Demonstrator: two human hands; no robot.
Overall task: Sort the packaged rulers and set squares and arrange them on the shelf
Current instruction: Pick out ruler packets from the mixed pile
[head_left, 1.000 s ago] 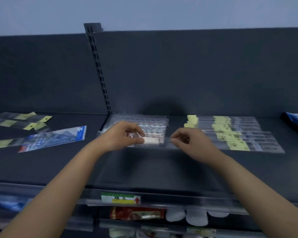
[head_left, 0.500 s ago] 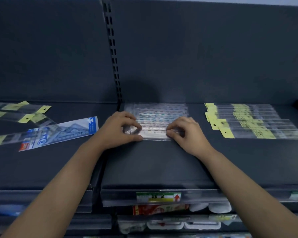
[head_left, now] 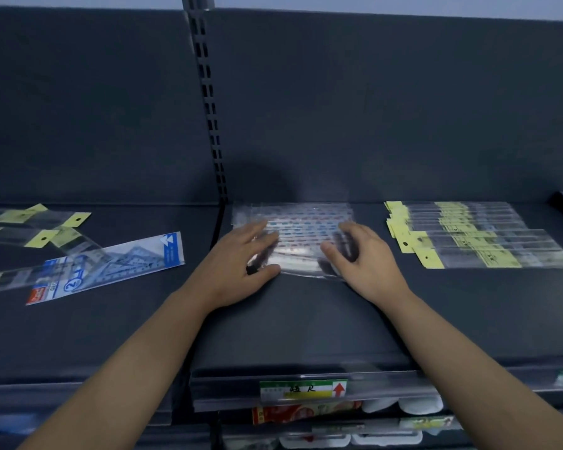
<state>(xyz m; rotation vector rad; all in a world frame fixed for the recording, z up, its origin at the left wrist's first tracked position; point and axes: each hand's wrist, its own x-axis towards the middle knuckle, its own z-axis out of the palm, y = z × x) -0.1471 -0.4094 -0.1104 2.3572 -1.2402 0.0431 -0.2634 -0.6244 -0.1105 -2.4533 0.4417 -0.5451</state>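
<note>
Both hands lie on a stack of clear-packed rulers (head_left: pixel 306 225) at the back edge of the dark shelf (head_left: pixel 306 319), just right of the slotted upright (head_left: pixel 208 108). The left grip (head_left: pixel 238 258) is released, with its fingers spread across the top of the stack and its thumb against the near edge. The right grip (head_left: pixel 361 254) is likewise released, its blurred fingers resting on the stack's right half. The rulers' print shows as rows of blue and red marks too small to read.

Toward the shelf's right end lies a fanned row of yellow-tagged ruler packs (head_left: pixel 475 235), well apart from the hands. On the left board lies a blue set-square pack (head_left: pixel 111 264), tilted, bearing a circled "2" and a red brand patch that cannot be read. More yellow-tagged packs (head_left: pixel 30 225) lie behind it. On the front edge, a price label (head_left: pixel 303 388) carries the handwritten characters "短尺" and a red upward arrow.
</note>
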